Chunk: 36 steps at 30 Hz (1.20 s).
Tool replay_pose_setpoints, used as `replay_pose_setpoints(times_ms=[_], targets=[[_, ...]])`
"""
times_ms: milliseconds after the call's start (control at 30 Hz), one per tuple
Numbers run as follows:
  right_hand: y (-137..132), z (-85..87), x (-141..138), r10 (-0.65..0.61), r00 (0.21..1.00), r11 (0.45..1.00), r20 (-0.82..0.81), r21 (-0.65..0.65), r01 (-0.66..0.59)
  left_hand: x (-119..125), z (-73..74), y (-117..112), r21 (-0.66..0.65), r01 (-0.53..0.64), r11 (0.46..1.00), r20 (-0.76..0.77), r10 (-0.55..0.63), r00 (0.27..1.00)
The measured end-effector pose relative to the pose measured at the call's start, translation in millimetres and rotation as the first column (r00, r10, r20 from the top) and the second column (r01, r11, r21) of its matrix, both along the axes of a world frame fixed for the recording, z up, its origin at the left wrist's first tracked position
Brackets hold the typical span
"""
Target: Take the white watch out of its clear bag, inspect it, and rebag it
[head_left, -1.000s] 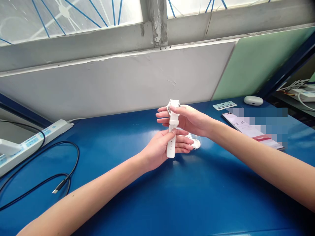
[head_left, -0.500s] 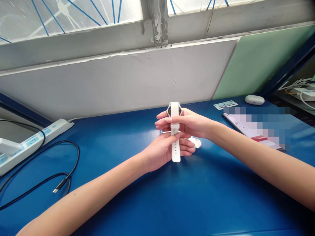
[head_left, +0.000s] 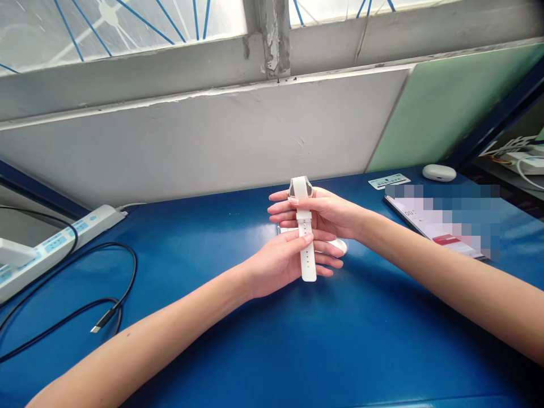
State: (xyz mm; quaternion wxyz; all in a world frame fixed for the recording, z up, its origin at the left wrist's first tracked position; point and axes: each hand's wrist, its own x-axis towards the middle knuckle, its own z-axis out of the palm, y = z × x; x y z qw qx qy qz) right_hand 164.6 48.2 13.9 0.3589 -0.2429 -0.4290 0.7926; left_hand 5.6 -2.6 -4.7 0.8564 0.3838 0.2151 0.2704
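A wristwatch (head_left: 307, 263) with a white strap and a round silver case is held up over the blue table (head_left: 272, 351). My left hand (head_left: 283, 260) grips the lower, holed end of the strap between thumb and fingers. Above it, my right hand (head_left: 329, 211) holds the upper part of the strap near the case, thumb in front and fingers behind. The strap hangs nearly straight down, and its free end sticks out below my left hand. Behind my fingers lies a round white object (head_left: 340, 245), mostly hidden.
On the left lie a white power strip (head_left: 59, 243) and a looped black cable (head_left: 131, 266). To the right are a phone or tablet (head_left: 446, 241) with a lit, partly blurred screen, a card (head_left: 390, 181) and a white earbud case (head_left: 439, 173). A wall panel (head_left: 204, 147) borders the back.
The strap's lower end has swung slightly right, and my left thumb has slid a little lower along it. The fingers of my left hand have spread somewhat. My right hand stays nearly in place.
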Motion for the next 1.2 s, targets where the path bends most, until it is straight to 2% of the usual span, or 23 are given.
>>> replay_pose_setpoints(times_ms=[300,600,700,800,933,1067,1200], targets=[[1.4,-3.3,2.0,0.051,0.998,0.999,-0.023,0.012,-0.051,-0.3,0.5,-0.9,0.006,0.021,1.0,0.046,-0.021,0.999],[-1.8,1.6,-2.1,0.019,1.0,1.0,-0.017,-0.006,-0.019,-0.9,-1.0,-3.2,0.015,0.06,0.998,0.022,-0.06,0.998],[-3.6,4.5,-5.8,-0.116,0.991,0.992,-0.07,-0.047,0.113,-0.4,-0.6,-2.9,0.025,0.035,0.999,-0.009,-0.035,0.999],[-0.8,6.3,-6.9,-0.276,0.948,0.959,-0.159,-0.105,0.262,-1.4,0.9,-2.8,0.06,0.056,0.997,0.009,-0.057,0.998],[4.7,10.0,-3.7,-0.376,0.902,0.921,-0.21,-0.187,0.341,-2.9,2.8,-5.2,0.17,0.098,0.981,0.014,-0.102,0.995],[1.2,15.7,-3.9,-0.412,0.888,0.909,-0.202,-0.157,0.386,-1.4,3.7,-8.5,0.277,-0.015,0.961,-0.103,0.045,0.994],[-4.7,16.9,-8.5,-0.419,0.894,0.904,-0.156,0.015,0.427,0.7,3.3,-8.8,0.315,-0.233,0.92,-0.111,0.28,0.954]])
